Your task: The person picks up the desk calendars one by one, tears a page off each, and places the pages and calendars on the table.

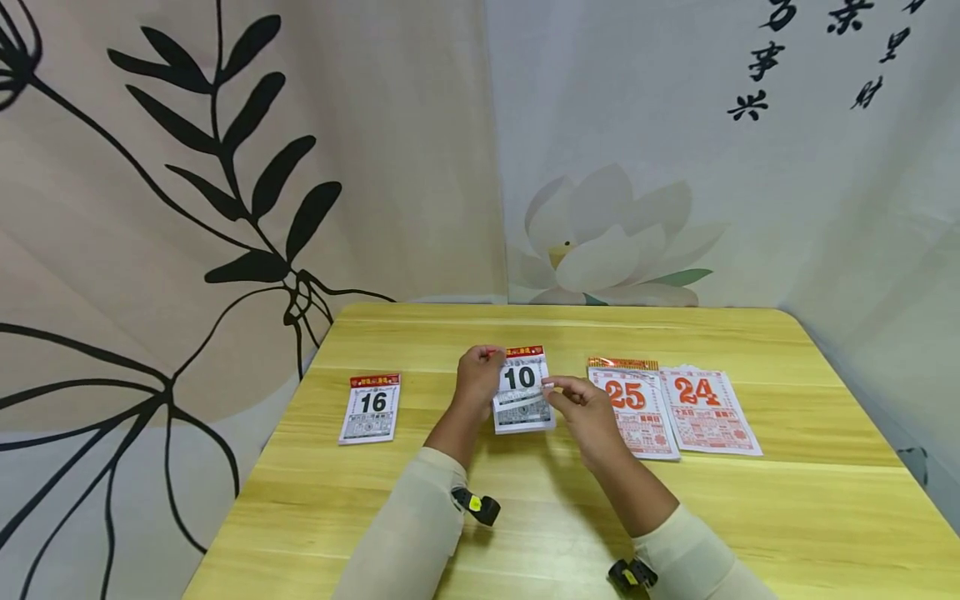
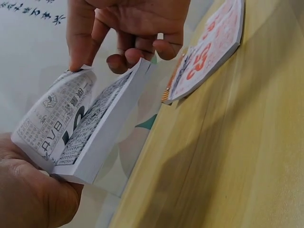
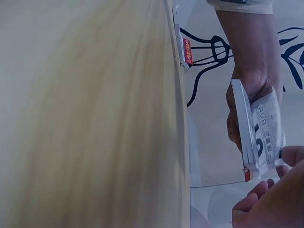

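A small tear-off calendar (image 1: 521, 367) with a red header and the number 10 is held up above the table. My left hand (image 1: 477, 382) grips it by its left side near the top. With thumb and finger, my right hand (image 1: 592, 415) pinches the lower right part of the top sheet (image 2: 54, 116), which bows away from the thick block of pages (image 2: 111, 118). In the left wrist view, the sheet is still joined to the pad at the end by the left hand. The right wrist view shows the lifted sheet (image 3: 268, 126) and the pad's white edge.
A similar calendar (image 1: 371, 410) showing 16 lies on the wooden table (image 1: 525, 517) at left. To the right are a larger red-printed calendar (image 1: 641, 421) showing 25 and, against it, one (image 1: 708, 408) showing 24. A printed curtain (image 1: 420, 150) hangs behind the table.
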A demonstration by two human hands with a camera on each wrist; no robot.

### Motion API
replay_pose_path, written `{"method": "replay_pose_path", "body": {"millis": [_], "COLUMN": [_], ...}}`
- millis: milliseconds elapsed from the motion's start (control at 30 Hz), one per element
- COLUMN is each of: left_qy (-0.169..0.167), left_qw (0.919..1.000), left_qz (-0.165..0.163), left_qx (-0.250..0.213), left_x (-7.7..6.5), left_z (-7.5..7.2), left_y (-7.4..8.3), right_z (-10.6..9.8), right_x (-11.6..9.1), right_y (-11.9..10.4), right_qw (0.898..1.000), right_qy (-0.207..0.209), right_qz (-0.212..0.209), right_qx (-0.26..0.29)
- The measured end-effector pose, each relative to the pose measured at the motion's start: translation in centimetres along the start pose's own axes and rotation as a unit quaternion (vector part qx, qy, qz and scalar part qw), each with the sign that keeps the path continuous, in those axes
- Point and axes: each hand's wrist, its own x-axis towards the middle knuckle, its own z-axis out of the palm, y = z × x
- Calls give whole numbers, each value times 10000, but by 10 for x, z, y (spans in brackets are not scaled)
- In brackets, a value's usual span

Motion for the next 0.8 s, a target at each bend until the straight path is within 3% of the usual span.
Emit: {"method": "replay_pose_path", "body": {"millis": [367,800], "left_qy": [50,156], "left_qw": [10000,9997], "left_qz": [2,82], "left_qx": [-64,-176], "left_x": [-4,-5], "left_z": [2,4], "left_y": [1,-1], "right_z": [5,7], "right_x": [-5,-11], "right_y": [-1,-2], "right_qw": [9989,9993], "right_qy": [127,-342], "right_qz": [-372,-139], "right_qx": [-258,43]}}
